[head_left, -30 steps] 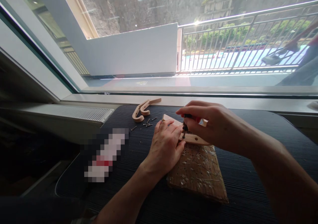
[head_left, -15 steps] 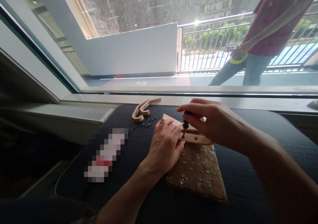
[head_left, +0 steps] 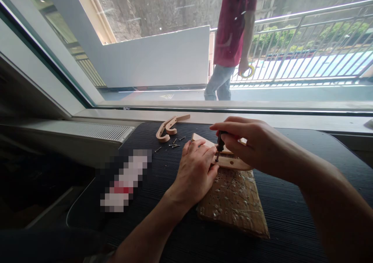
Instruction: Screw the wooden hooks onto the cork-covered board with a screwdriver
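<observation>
My right hand (head_left: pixel 253 144) is closed around the dark handle of a screwdriver (head_left: pixel 220 140), held nearly upright. Its tip meets a hole near the left part of a pale wooden hook (head_left: pixel 240 163); another hole shows farther right along the wood. With thumb on the near side and fingers on the far side, my left hand (head_left: pixel 196 163) grips this hook, hiding its left end. Underneath lies a brown, tape-covered board (head_left: pixel 233 204), worn and full of small holes. A second pale wooden piece (head_left: pixel 199 139) lies just beyond, partly covered by my hands.
Two wooden hooks (head_left: pixel 163 132) lie at the table's far left, with several screws (head_left: pixel 174 143) beside them. A blurred-out white and red item (head_left: pixel 131 181) is on the black table (head_left: pixel 297 169). Behind the window, a person in a red top (head_left: pixel 230 29) carries a yellow ring.
The person outside has moved left past the railing. My hands stay at the hook, and the screwdriver handle leans slightly differently. The whole view has shifted a little.
</observation>
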The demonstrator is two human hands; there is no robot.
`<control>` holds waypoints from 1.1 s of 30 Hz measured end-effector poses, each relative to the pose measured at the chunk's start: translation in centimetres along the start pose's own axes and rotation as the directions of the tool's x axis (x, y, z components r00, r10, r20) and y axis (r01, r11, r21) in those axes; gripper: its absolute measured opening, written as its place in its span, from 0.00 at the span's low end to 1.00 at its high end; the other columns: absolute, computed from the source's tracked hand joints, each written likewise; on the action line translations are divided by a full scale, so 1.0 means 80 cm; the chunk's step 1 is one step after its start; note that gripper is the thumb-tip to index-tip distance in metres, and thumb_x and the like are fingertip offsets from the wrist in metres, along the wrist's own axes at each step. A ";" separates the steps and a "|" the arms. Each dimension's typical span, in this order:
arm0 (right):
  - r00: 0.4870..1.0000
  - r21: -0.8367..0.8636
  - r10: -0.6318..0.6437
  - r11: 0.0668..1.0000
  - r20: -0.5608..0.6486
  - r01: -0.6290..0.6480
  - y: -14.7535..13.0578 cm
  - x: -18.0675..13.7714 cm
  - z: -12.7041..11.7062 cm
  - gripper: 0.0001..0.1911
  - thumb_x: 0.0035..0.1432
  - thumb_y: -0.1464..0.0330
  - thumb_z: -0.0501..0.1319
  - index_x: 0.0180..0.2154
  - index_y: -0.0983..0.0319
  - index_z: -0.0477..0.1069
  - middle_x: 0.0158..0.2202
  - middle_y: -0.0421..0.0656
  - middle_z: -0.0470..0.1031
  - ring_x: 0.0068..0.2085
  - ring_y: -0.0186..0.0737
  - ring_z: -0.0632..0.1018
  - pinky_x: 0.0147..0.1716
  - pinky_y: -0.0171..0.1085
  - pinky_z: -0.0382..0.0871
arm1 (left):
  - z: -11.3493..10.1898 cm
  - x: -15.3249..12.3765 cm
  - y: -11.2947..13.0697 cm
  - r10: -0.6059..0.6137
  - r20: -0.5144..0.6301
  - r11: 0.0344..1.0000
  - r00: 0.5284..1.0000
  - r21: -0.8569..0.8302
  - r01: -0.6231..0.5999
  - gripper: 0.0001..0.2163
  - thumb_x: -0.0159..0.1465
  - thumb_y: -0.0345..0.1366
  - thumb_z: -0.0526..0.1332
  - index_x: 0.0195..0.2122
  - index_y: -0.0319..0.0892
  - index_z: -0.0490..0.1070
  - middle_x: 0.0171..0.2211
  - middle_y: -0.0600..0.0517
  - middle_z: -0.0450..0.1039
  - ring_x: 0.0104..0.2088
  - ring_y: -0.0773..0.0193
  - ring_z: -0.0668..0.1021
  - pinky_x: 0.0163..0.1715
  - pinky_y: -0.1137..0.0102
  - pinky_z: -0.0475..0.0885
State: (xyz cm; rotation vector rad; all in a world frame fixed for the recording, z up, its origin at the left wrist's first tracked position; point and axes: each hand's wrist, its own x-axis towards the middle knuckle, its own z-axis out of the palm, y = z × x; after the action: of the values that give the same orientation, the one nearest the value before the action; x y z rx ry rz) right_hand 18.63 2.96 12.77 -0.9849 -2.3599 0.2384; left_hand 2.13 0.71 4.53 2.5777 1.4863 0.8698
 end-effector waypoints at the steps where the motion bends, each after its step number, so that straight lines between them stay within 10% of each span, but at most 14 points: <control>1: 1.000 -0.004 -0.003 1.000 -0.008 0.003 0.001 0.000 0.000 0.15 0.60 0.73 0.53 0.45 0.62 0.74 0.35 0.44 0.76 0.32 0.35 0.74 0.31 0.33 0.64 | 0.000 0.000 0.000 0.001 0.001 1.000 1.000 0.001 -0.001 0.11 0.58 0.31 0.61 0.43 0.45 0.69 0.47 0.50 0.71 0.55 0.54 0.64 0.59 0.53 0.54; 33: 0.998 -0.022 0.014 1.000 -0.066 -0.016 0.011 0.000 0.000 0.12 0.59 0.70 0.56 0.43 0.60 0.75 0.37 0.43 0.77 0.33 0.35 0.75 0.31 0.33 0.64 | 0.003 0.000 0.001 0.009 0.001 1.000 1.000 0.001 -0.009 0.12 0.58 0.31 0.61 0.44 0.44 0.69 0.47 0.51 0.72 0.55 0.55 0.63 0.60 0.55 0.52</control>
State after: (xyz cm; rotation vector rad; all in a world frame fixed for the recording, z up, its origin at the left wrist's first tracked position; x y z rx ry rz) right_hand 19.16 3.60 12.42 -1.0067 -2.3015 0.1826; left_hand 2.33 0.72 4.35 2.5874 1.4769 0.8688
